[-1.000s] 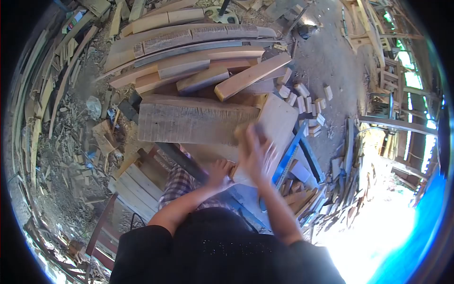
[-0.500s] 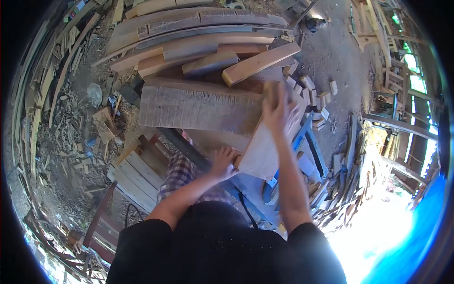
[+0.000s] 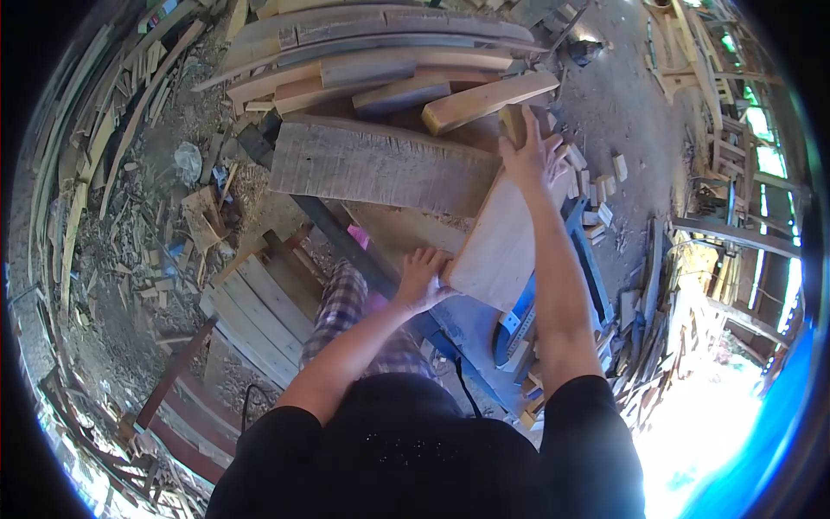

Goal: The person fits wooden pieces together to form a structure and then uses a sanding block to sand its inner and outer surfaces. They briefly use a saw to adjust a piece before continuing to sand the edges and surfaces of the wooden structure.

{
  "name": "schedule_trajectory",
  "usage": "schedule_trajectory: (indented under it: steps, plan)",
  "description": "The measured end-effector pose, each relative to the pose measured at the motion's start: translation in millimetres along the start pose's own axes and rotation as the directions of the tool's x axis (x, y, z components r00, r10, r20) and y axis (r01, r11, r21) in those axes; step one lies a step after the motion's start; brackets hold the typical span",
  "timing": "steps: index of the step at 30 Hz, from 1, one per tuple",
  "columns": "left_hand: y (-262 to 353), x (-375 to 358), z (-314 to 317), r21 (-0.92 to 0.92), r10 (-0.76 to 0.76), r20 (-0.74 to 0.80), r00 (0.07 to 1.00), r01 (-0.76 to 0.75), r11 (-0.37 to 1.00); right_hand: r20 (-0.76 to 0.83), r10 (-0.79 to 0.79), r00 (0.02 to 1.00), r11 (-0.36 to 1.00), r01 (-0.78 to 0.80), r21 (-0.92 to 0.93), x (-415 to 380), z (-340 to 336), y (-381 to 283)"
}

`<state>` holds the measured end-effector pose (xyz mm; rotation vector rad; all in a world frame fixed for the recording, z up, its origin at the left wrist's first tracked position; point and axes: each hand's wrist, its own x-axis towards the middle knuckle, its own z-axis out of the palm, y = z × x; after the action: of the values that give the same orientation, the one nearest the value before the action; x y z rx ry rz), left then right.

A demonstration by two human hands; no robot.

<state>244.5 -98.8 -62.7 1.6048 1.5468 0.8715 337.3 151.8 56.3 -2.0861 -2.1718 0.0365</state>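
A pale wooden board [image 3: 497, 246] slants away from me, its near end by my left hand. My left hand [image 3: 423, 278] grips the near left corner of this board, fingers on its edge and thumb toward its end. At the board's far end, my right hand [image 3: 530, 163] is closed around a small wooden block [image 3: 512, 126]; the block's lower part is hidden by the fingers. Just left of the board lies a thick, rough-faced timber beam [image 3: 372, 166]. Beyond my right hand rests a loose wooden piece [image 3: 488, 101].
Curved timbers [image 3: 389, 26] are stacked at the back. A blue metal frame [image 3: 590, 259] stands right of the board. Small wood blocks [image 3: 596, 190] lie on the floor at right. A slatted wooden seat [image 3: 259, 311] is at left, with scraps [image 3: 130, 251] beyond it.
My right hand and the small block have moved farther away along the board, toward its far end. My left hand stays at the near corner. The whole view has shifted slightly.
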Motion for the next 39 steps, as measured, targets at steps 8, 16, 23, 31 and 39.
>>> schedule_trajectory:
  steps: [8,16,23,31,39]
  plan:
    - [-18.8,-6.8,18.9,0.125,0.088,-0.066,0.994,-0.079,0.989,0.069,-0.174,0.982,0.981,0.167,0.095,-218.7,-34.4,1.4]
    - [0.5,2.5,-3.6,0.085,0.030,0.019,0.999,-0.032,0.996,-0.009,-0.013,1.000,0.999,0.013,0.031,1.9,2.2,12.9]
    - [14.2,6.6,-15.2,0.020,0.088,-0.024,0.996,-0.088,0.996,0.087,-0.058,0.995,0.998,0.055,0.038,-143.1,-17.1,-11.3]
    - [-6.7,9.3,-2.5,0.034,0.017,0.087,0.996,-0.020,0.999,0.095,0.021,0.995,0.992,-0.032,0.121,-51.0,-0.1,10.6]
    - [-4.1,4.3,-3.8,0.007,0.033,0.107,0.994,-0.034,0.999,0.127,0.015,0.992,0.995,-0.028,0.097,-127.0,-8.2,-6.0]
